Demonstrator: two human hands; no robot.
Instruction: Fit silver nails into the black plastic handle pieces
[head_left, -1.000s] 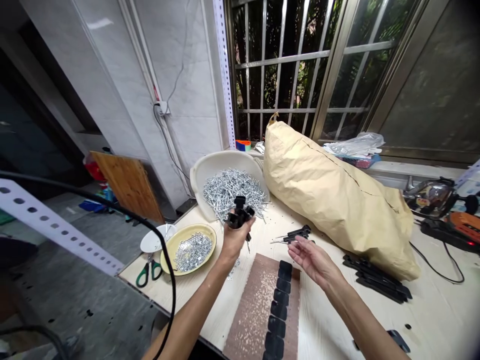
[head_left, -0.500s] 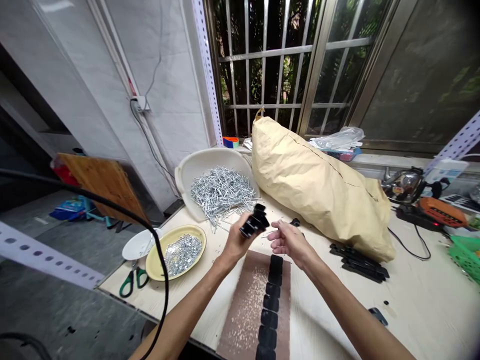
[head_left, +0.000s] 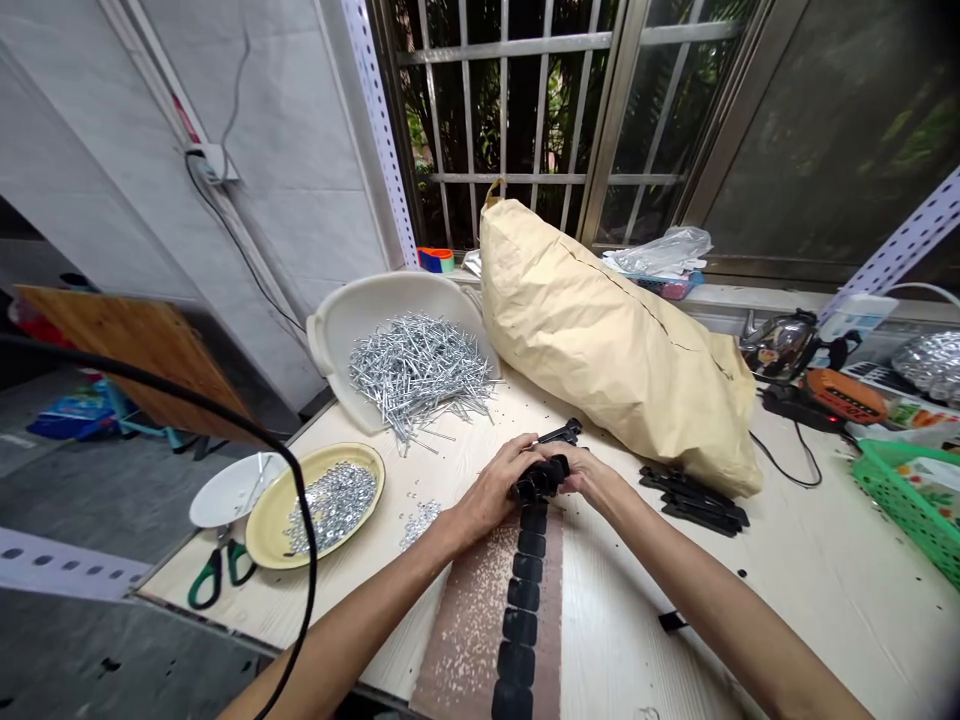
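Observation:
Over the far end of a brown board (head_left: 465,625), my left hand (head_left: 495,482) is closed round a cluster of black plastic pieces (head_left: 538,480). My right hand (head_left: 576,468) meets it from the other side, fingers bent against the same cluster and partly hidden. Down the board's right side runs a row of black rounded-square pads (head_left: 520,597). Pale crumbs are scattered beside the row. Just beyond my hands lies a black plastic part (head_left: 564,433) on the table. A small heap of shiny metal bits (head_left: 421,522) lies left of my left hand.
A white tub (head_left: 330,345) holds long metal pins (head_left: 416,370). Small metal parts fill a yellow bowl (head_left: 270,548), beside a white dish (head_left: 214,495) and green-handled scissors (head_left: 217,572). A large paper sack (head_left: 615,340), black strips (head_left: 694,500) and a green basket (head_left: 907,510) are rightward.
My hands, apart before, have come together on the black pieces, now lower and nearer the board. The metal heap beside my left hand has come into sight. The view has shifted rightward and down.

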